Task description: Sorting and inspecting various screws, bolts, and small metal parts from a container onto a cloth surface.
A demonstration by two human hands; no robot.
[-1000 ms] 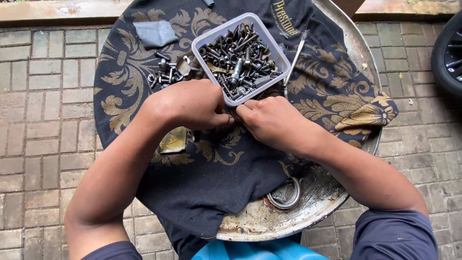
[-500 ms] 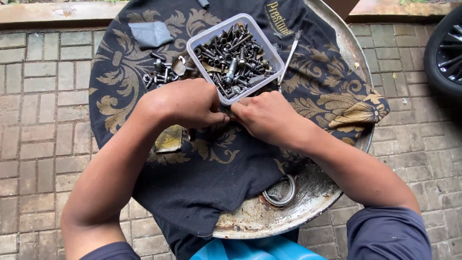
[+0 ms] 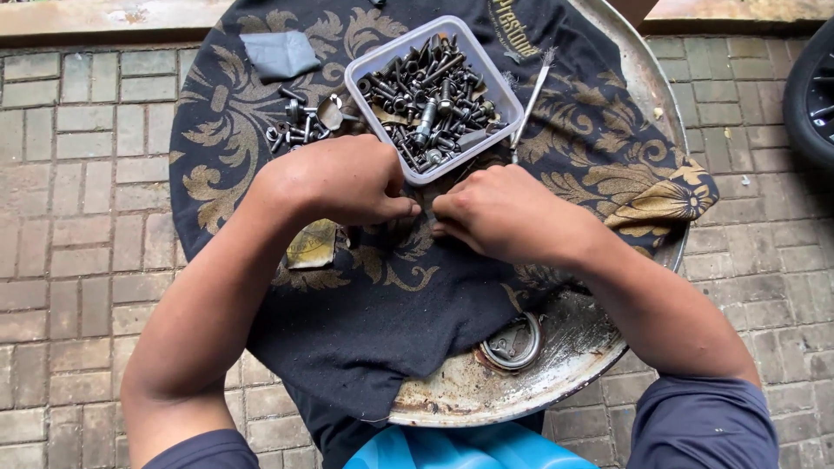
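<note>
A small part, hidden between the fingertips and too small to be identified, is pinched where the left hand [image 3: 343, 182] and the right hand [image 3: 504, 213] are brought together, just in front of the clear plastic tub [image 3: 369, 65]. Both hands are curled, fingertips nearly touching; whether they are clamped firmly on the part cannot be told. The tub (heaped with dark bolts and screws [image 3: 426, 95]) is set on a black cloth with gold ornament [image 3: 373, 321], which is spread over a rusty round metal drum top [image 3: 565, 365] used as a counter. Loose nuts and bolts [image 3: 300, 126] are scattered left of the tub, with a grey patch [image 3: 278, 54] beyond them. A thin brush [image 3: 530, 100] is laid to the right of the tub. A round cap [image 3: 512, 343] is seen in the bare metal.
</note>
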